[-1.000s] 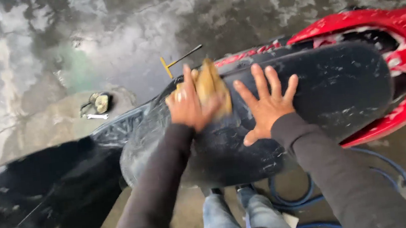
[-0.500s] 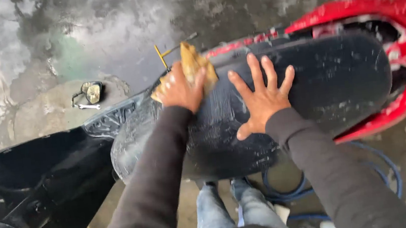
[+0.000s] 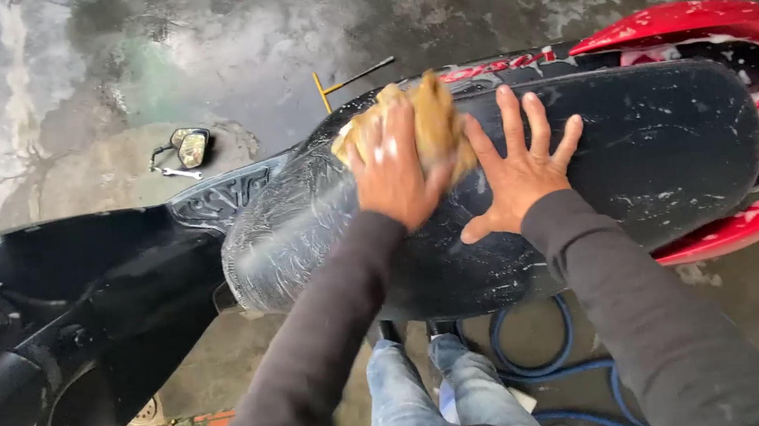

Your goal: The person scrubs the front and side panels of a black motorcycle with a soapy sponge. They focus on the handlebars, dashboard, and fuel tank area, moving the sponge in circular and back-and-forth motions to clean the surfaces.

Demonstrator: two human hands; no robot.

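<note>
Now left hand point(image 3: 392, 176) gripping sponge point(image 3: 426, 123), right hand point(image 3: 518, 175) flat

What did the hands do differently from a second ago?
The left hand slid the yellow sponge up and away across the soapy black seat, from the middle to the far edge. It kept its grip on the sponge throughout. The right hand stayed flat on the seat with fingers spread. The mirror on the wet floor stayed put.
</note>
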